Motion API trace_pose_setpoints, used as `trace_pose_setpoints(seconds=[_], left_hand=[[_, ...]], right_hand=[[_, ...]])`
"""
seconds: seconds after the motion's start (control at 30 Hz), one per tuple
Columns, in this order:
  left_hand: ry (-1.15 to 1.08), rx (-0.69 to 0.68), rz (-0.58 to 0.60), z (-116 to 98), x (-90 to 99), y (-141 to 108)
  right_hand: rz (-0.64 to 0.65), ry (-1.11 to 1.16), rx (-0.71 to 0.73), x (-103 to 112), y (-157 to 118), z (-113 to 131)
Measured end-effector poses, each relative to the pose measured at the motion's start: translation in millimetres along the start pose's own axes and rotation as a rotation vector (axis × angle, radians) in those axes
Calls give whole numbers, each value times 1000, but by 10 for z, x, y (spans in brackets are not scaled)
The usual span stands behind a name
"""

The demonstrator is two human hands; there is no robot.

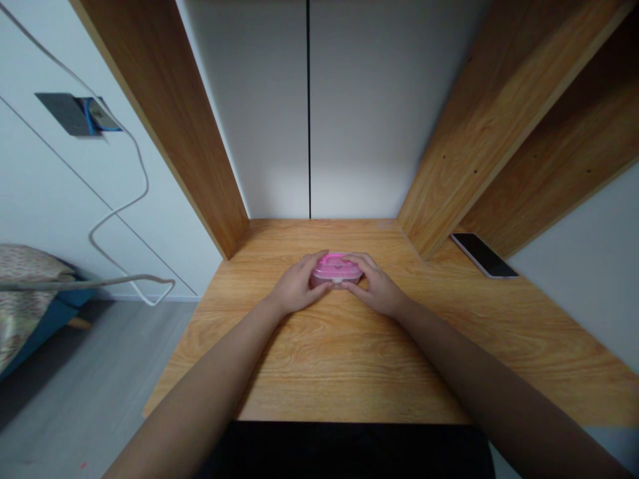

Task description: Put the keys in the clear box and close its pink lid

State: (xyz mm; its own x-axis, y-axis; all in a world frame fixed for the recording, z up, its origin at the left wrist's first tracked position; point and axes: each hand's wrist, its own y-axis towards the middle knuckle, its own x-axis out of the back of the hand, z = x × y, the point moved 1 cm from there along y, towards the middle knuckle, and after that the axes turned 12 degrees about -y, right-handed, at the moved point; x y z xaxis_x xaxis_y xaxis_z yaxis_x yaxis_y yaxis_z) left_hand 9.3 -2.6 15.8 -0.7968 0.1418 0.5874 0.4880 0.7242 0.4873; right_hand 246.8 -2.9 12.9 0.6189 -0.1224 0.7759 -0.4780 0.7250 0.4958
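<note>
A wooden desktop fills the lower middle of the frame, with white panels standing behind it in the upper middle. Two bare forearms reach in across the desktop: the left forearm slants up from the lower left corner region, the right forearm from the lower right, and the pair converge near the centre of the frame. Both wrists are low over the wood, and the hands turn inward to face each other, the left hand just left of centre and the right hand just right of it. A dark-screened phone lies on the desktop at the right of the frame, well apart from them. Between the palms, slightly below the middle of the frame, sits a small pink box with a clear-looking lower part, its lid on. Each hand's grip is narrowed to the box's width, holding it from one side: fingers curl round toward the far edge and over the top, while the thumbs come along the near face, their tips close to either side of a pale latch.
</note>
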Motion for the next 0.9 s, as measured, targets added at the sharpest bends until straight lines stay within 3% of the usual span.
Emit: trace_pose_setpoints(seconds=[0.9], left_hand=[[0, -2, 5, -10, 9, 4]], right_hand=[[-2, 10, -1, 0, 10, 8]])
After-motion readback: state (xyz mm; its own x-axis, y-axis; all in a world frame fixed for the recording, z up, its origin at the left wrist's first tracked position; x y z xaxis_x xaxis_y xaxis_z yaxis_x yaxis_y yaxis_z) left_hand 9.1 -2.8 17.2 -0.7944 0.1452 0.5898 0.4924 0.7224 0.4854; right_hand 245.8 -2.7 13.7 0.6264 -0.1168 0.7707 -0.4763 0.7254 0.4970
